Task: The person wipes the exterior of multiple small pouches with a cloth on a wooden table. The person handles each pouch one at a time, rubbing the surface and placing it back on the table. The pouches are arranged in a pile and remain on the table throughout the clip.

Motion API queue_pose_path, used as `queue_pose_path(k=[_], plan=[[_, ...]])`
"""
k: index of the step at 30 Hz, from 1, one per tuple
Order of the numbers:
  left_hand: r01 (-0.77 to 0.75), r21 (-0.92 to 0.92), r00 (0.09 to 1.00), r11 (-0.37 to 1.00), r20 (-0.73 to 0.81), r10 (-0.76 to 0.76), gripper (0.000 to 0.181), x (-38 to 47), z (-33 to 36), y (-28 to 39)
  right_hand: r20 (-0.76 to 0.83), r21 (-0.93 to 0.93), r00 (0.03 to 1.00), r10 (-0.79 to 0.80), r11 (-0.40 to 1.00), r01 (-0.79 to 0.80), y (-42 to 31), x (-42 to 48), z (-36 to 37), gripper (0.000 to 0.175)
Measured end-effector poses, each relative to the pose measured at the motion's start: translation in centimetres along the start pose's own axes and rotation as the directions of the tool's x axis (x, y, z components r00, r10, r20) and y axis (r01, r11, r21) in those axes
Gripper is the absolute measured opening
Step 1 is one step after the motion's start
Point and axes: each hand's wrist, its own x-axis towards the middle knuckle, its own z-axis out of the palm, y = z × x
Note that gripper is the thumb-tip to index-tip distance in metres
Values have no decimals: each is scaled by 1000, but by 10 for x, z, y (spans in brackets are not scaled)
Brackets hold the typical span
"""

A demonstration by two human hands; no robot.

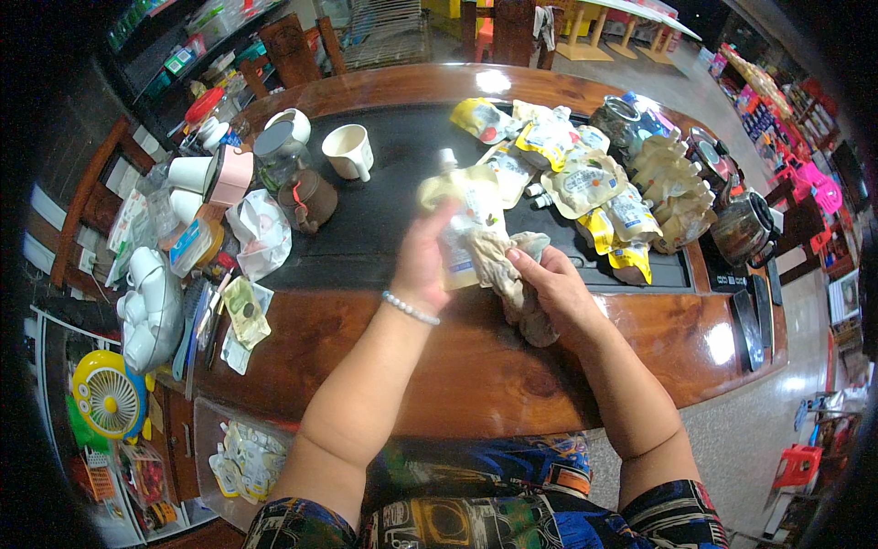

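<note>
My left hand [424, 257] holds a pale, white-capped spout pouch [473, 206] upright above the near edge of the black tray [391, 226]. Motion blurs the hand and the pouch's top. In my right hand [566, 291] is a crumpled, stained cloth [511, 278], bunched and hanging down. Its upper part touches the pouch's lower right front. Right of the pouch lies a heap of similar spout pouches [583, 182], some with yellow edges. A row of pouches [669, 189] stands packed together at the heap's right side.
At the left are a white mug [347, 151], a brown clay teapot [307, 200], a crumpled white bag [259, 233] and a bowl of white cups [147, 309]. A glass kettle [744, 226] stands right. More pouches [247, 460] lie in a clear bin [212, 418] below the table's left edge.
</note>
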Motion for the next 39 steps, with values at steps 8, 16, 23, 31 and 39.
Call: queue_pose_path(k=[8,16,23,31,39], plan=[[-69,-26,996,997,-52,67,48,1,-1,7,50,42,989,139,989,-141,0,-4,2,32],[-145,-9,988,989,54,146,33,-8,26,-6,-104,308,987,-120,940,146,11,0,12,27],[-84,97,983,992,173,66,35,-18,31,-15,-141,330,984,-108,932,150,5,-1,6,23],[28,-121,988,992,156,-9,37,-15,32,-11,-164,215,970,-179,953,212,1,2,1,27],[-1,-134,997,991,77,12,39,-11,28,-7,-111,-179,938,-329,935,307,12,2,11,22]])
